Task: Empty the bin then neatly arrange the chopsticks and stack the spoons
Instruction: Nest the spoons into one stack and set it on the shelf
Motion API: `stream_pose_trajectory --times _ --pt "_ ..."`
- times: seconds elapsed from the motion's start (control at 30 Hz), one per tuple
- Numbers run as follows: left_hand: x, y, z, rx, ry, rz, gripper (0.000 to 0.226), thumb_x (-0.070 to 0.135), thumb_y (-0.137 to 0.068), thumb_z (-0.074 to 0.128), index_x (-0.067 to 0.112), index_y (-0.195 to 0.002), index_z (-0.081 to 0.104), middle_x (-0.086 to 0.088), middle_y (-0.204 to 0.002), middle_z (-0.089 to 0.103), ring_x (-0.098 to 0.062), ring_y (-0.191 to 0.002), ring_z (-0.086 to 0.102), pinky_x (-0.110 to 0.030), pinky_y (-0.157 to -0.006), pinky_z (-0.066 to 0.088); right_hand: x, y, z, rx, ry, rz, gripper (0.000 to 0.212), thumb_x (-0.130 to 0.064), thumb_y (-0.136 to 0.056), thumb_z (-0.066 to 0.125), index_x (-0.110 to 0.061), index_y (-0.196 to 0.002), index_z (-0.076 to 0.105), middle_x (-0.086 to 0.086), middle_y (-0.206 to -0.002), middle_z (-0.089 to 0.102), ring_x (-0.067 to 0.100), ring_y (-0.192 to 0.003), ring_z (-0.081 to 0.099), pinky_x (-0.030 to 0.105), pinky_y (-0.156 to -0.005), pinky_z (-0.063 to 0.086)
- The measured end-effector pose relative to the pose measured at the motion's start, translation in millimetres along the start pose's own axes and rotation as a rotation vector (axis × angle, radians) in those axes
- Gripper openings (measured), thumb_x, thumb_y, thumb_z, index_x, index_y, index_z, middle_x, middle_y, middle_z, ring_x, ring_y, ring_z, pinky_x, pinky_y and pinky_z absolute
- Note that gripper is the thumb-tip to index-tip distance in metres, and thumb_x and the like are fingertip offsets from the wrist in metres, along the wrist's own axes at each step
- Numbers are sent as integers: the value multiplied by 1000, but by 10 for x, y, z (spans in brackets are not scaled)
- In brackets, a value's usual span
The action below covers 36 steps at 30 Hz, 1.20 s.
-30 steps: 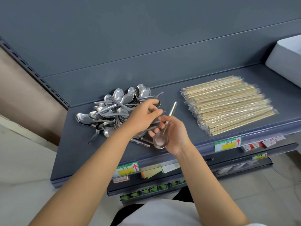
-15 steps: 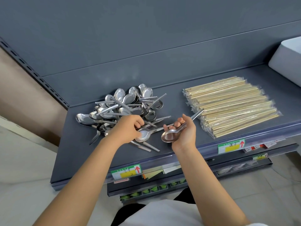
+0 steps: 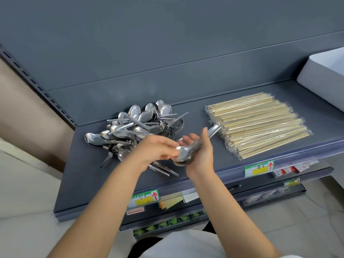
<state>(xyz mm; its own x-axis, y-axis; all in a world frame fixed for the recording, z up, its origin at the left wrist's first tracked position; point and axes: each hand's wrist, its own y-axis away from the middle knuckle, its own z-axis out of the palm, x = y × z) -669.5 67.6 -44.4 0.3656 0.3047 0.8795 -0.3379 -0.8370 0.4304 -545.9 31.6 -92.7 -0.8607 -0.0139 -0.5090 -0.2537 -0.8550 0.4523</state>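
Observation:
A jumbled heap of steel spoons [image 3: 137,125] lies on the grey shelf [image 3: 78,175], left of centre. Wrapped chopsticks [image 3: 260,125] lie side by side in a flat layer on the right. My right hand [image 3: 202,153] grips a small nested stack of spoons [image 3: 183,155], handles pointing up-right toward the chopsticks. My left hand [image 3: 154,151] pinches the bowl of the top spoon on that stack. Two loose spoon handles [image 3: 163,169] stick out below my left hand.
A white bin [image 3: 323,79] stands at the shelf's far right, partly out of frame. Price labels [image 3: 258,167] line the shelf's front edge, with a lower shelf beneath. The grey back panel rises behind the spoons.
My left hand picked a spoon from the shelf and carried it right onto the spoon held in my right hand. Both hands now meet over the shelf's front.

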Motion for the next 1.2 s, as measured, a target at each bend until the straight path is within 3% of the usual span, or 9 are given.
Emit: stream_pose_trajectory --times 0.1,0.2,0.37,0.47,0.57,0.67,0.83,1.0,1.2 --pt "-90 -75 118 147 -190 99 19 10 -66 86 11 -74 68 11 -55 60 1 -49 52 -13 -52 40 72 21 34 -5 -30 41 36 -41 -93 54 -13 -70 51 2 -63 53 21 -64 56 34 -69 49" --pt "-127 -41 71 215 -290 161 24 32 -64 87 18 -71 69 8 -62 64 1 -56 54 -19 -58 41 51 31 58 108 -25 39 37 -37 -97 50 -12 -70 47 0 -53 47 17 -49 52 34 -64 51" --pt "-179 150 -317 460 -798 148 22 44 -79 71 24 -88 66 10 -90 64 -9 -81 59 -25 -65 43 23 35 55 176 88 103 29 -34 -94 58 -13 -77 46 -1 -55 39 16 -51 37 35 -58 53" --pt "-244 172 -444 309 -934 11 40 43 -76 74 23 -109 61 4 -107 59 -15 -91 56 -29 -73 44 45 29 61 166 138 145 23 -29 -95 57 -13 -80 48 -1 -63 43 17 -54 40 36 -62 51" --pt "-290 164 -424 228 -863 -5 53 36 -77 78 20 -123 56 -1 -114 58 -16 -94 54 -27 -76 41 77 25 103 160 144 163 22 -26 -96 55 -14 -79 49 -2 -63 42 16 -51 39 37 -63 50" --pt "-346 137 -408 246 -677 -6 56 32 -69 85 19 -117 59 2 -104 60 -15 -82 58 -25 -70 44 87 35 123 168 185 157 20 -27 -96 53 -15 -81 47 -3 -64 41 15 -50 37 37 -67 51" --pt "-355 93 -390 259 -147 -100 30 0 -76 76 3 -104 65 -6 -86 65 -17 -64 62 -24 -65 55 57 65 114 202 186 144 34 -48 -95 49 -17 -79 44 -3 -62 41 15 -47 35 31 -53 46" --pt "-307 102 -324 251 66 -128 19 -9 -78 66 1 -94 70 -10 -65 64 -15 -54 59 -24 -63 55 14 56 90 219 228 88 41 -56 -92 48 -19 -75 44 -4 -61 40 16 -49 34 31 -56 47" --pt "-202 93 -152 162 375 -184 19 -12 -80 64 -2 -95 71 -16 -80 71 -11 -55 64 -16 -56 53 -229 43 33 277 260 3 49 -64 -86 50 -17 -76 48 -2 -68 43 17 -56 37 34 -63 46"
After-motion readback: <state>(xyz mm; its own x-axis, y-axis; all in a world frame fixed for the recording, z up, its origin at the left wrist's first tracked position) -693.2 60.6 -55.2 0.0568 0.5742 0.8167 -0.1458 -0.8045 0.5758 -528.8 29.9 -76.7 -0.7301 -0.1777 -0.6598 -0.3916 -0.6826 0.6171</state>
